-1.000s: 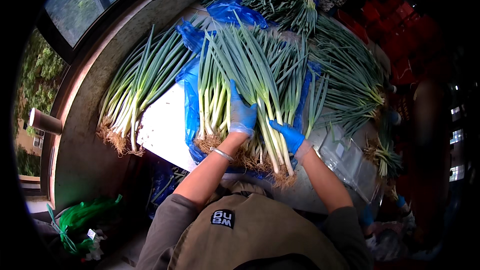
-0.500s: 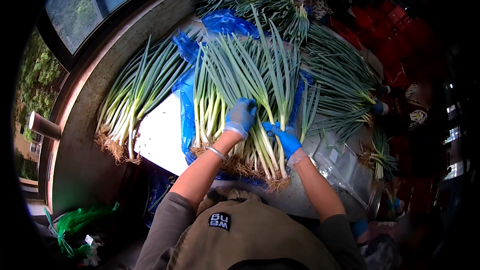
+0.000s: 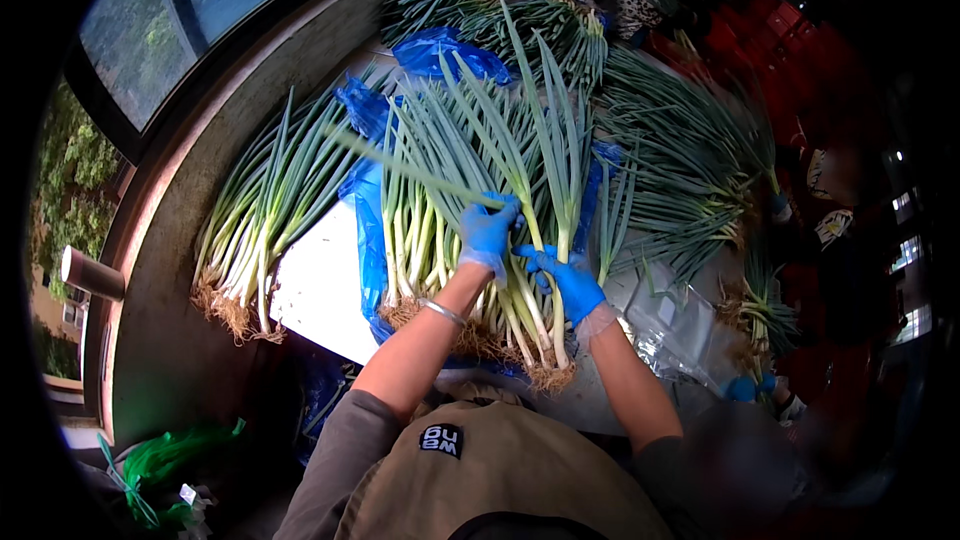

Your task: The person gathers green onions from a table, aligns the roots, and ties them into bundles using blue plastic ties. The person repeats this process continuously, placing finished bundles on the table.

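Observation:
Both my hands wear thin blue gloves with clear cuffs. My left hand [image 3: 487, 232] is closed, pinching a long green leaf [image 3: 425, 178] that sweeps out to the upper left, blurred by motion. My right hand [image 3: 568, 285] is wrapped round a few green onions [image 3: 562, 325], their white stems slanting through the fingers and their roots hanging toward me. Under and beyond my hands, a thick pile of green onions [image 3: 425, 230] lies on a spread blue plastic bag [image 3: 370, 250], roots at the near side.
Another green onion bunch [image 3: 262, 215] lies at left, by the wall and window. More bunches [image 3: 680, 150] cover the table's right and far sides. Clear plastic bags [image 3: 668, 325] lie right of my hands. People work at right; one blue-gloved hand [image 3: 745, 387] shows at lower right.
A leaf now stretches leftward from my left hand, across the pile. My left hand has shifted slightly right; my right hand stays on the stems and has moved slightly left.

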The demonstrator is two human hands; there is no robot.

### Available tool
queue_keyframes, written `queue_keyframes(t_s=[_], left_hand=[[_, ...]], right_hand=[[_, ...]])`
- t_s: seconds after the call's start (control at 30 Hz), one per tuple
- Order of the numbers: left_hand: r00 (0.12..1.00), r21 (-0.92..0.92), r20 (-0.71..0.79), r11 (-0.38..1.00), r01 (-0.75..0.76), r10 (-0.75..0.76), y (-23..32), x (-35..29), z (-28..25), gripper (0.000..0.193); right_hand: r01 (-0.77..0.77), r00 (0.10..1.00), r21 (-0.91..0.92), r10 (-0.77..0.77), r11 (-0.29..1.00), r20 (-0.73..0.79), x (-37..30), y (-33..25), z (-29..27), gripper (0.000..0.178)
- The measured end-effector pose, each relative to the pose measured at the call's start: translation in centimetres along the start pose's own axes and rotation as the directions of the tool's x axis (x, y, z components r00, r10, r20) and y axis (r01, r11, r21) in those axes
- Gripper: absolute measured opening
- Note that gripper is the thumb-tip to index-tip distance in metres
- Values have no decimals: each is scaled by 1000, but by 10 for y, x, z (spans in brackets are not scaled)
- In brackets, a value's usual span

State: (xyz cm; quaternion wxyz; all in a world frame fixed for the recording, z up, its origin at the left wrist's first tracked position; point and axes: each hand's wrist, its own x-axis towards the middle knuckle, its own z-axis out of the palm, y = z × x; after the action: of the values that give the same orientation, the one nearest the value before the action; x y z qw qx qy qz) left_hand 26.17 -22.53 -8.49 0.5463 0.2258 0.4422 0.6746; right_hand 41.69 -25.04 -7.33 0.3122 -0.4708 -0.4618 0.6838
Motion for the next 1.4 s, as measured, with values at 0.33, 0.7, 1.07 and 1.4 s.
queue_keyframes(t_s=[0.33,0.7,1.07,1.4], left_hand=[[702,388,-352,779,-493,619,95,-9,-195,23],[766,-362,73,698,618,-639,0,-100,-54,56],[718,-267,186,669,694,-670,-53,-76,-34,57],[803,-486,314,641,594,-506,-110,-38,-21,42]], right_hand=[[-3,998,-20,4,1000,61,-13,-33,-27,26],[-46,997,-532,4,846,-79,34,59,-33,44],[-37,969,-498,153,866,194,19,50,-13,37],[360,927,-903,-200,236,317,-49,-33,-8,61]])
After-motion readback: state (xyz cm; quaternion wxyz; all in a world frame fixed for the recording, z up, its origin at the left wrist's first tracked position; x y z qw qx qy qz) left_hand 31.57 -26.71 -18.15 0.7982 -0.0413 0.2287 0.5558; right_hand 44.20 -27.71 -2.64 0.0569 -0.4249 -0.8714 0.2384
